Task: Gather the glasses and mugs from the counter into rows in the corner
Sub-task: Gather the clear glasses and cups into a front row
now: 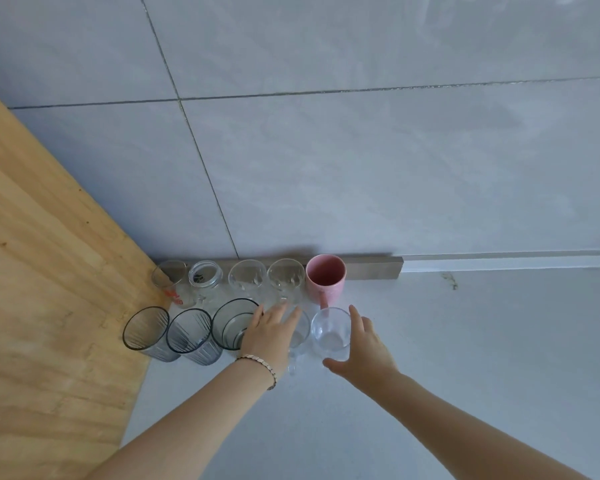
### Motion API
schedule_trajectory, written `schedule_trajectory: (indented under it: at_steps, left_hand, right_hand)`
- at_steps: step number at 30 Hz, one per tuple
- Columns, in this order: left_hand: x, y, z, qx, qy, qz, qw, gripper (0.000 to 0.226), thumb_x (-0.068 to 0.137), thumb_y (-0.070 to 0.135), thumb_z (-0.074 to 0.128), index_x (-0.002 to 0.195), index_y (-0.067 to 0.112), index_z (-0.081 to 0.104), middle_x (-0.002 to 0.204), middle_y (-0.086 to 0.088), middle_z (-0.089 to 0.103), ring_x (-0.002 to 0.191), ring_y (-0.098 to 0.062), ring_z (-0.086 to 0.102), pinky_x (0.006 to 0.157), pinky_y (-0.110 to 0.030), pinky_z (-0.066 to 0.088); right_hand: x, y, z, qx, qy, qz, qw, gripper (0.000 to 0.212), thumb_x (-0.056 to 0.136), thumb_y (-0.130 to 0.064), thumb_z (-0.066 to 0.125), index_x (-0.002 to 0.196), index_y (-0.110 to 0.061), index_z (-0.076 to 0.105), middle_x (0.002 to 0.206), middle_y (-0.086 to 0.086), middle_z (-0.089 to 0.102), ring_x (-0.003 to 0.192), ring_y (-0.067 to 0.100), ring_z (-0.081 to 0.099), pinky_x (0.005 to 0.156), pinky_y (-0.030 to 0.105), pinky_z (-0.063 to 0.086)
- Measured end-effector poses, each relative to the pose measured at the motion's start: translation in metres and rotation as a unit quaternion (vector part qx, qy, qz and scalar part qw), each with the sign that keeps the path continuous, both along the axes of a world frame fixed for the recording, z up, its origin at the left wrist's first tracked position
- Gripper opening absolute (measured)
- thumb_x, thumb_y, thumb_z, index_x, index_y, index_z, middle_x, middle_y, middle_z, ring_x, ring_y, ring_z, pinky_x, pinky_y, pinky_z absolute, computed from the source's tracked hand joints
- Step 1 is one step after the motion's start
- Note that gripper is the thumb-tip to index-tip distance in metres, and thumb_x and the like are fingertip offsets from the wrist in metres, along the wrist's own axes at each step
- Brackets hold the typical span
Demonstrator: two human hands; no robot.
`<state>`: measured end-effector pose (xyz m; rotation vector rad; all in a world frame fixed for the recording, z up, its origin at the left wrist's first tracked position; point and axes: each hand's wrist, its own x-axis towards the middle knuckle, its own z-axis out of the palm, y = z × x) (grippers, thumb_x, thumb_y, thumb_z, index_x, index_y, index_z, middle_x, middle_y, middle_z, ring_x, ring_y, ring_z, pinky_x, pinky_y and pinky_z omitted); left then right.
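Two rows of drinkware stand in the corner of the white counter (465, 358). The back row holds a red-printed glass (168, 280), a jar mug (205, 277), two clear glasses (246, 277) (285, 275) and a pink mug (325, 275). In front stand two grey ribbed tumblers (145, 329) (189, 332) and a large glass (230, 322) with a smaller one inside. My left hand (272, 329) rests with straight fingers over a clear mug (300, 336), partly hiding it. My right hand (364, 344) grips another clear mug (330, 332) between thumb and fingers at the row's right end.
A wooden panel (49, 289) bounds the corner on the left. The tiled wall (326, 150) rises behind, with a grey strip (371, 268) along its base. The white counter extends to the right and toward me.
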<state>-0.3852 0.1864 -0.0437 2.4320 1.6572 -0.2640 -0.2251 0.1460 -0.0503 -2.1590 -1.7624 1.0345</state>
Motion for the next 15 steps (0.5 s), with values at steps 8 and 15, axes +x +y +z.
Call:
schedule_trajectory:
  at_steps: [8, 15]
  left_hand:
    - [0.058, -0.085, 0.026, -0.029, -0.075, -0.075, 0.994, 0.026, 0.077, 0.01, 0.054, 0.098, 0.019, 0.066, 0.092, 0.001, 0.069, 0.087, -0.021, 0.066, 0.084, -0.034, 0.055]
    - [0.215, -0.136, 0.035, -0.205, -0.023, -0.099, 0.974, 0.033, 0.088, 0.025, 0.045, 0.12, 0.02, 0.053, 0.126, 0.002, 0.058, 0.116, -0.02, 0.056, 0.096, -0.029, 0.043]
  right_hand:
    - [0.101, -0.079, 0.0, -0.151, -0.045, 0.038, 0.987, 0.042, 0.087, -0.035, 0.055, 0.127, -0.021, 0.053, 0.127, -0.002, 0.058, 0.117, 0.017, 0.056, 0.097, 0.028, 0.043]
    - [0.236, -0.186, 0.018, -0.184, -0.088, -0.045, 0.978, 0.042, 0.089, -0.034, 0.052, 0.129, -0.024, 0.05, 0.132, -0.002, 0.054, 0.123, 0.018, 0.051, 0.101, 0.031, 0.042]
